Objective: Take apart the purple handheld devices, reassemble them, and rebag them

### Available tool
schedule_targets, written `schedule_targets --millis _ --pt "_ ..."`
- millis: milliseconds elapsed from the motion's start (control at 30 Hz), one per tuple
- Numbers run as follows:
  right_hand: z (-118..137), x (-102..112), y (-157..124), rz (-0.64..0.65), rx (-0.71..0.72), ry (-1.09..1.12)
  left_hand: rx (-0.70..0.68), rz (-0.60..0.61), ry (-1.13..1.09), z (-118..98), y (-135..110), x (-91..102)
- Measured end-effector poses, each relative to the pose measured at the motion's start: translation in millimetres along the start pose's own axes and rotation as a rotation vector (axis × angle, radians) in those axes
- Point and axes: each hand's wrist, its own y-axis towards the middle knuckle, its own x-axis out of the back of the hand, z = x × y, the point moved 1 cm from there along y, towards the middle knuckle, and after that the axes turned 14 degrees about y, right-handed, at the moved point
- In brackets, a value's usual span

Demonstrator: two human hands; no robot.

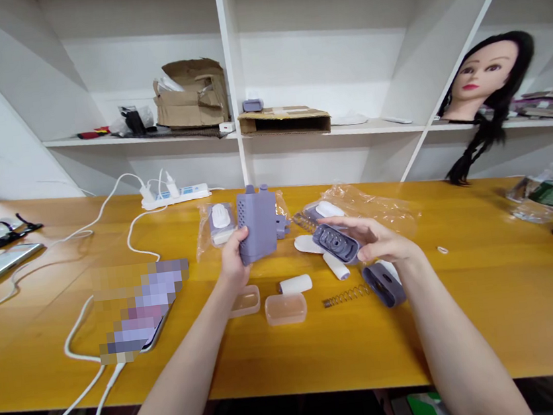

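Note:
My left hand (233, 263) is closed round a tall purple perforated plastic body (257, 223), held upright above the yellow table (492, 303). My right hand (379, 241) grips a purple oval ribbed cap (335, 243) just to the right of it. Below the hands lie two clear oval lids (285, 308), a white cylinder (296, 284), a metal spring (345, 295), another purple oval part (384, 284) and white oval pieces (308, 244).
Clear plastic bags with more parts (217, 224) lie behind the hands. A phone (141, 309) on a white cable and a power strip (175, 195) sit to the left. A mannequin head (486, 80) and cardboard boxes (192, 94) stand on white shelves behind.

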Motion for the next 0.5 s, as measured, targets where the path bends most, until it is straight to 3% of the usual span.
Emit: schedule_targets --millis 100,167,333,500 --pt "2 0 0 -0.012 -0.014 -0.024 0.084 0.009 -0.031 2 -2 -0.5" --pt "3 1 0 -0.039 0.001 -0.077 0.063 0.039 -0.006 1 -4 -0.8" --pt "7 7 -2 -0.204 0.107 -0.132 -0.274 0.168 0.349 -5 -3 3.7" --pt "9 18 -5 -0.51 0.239 -0.097 -0.473 0.099 0.844 -9 0 11.1"
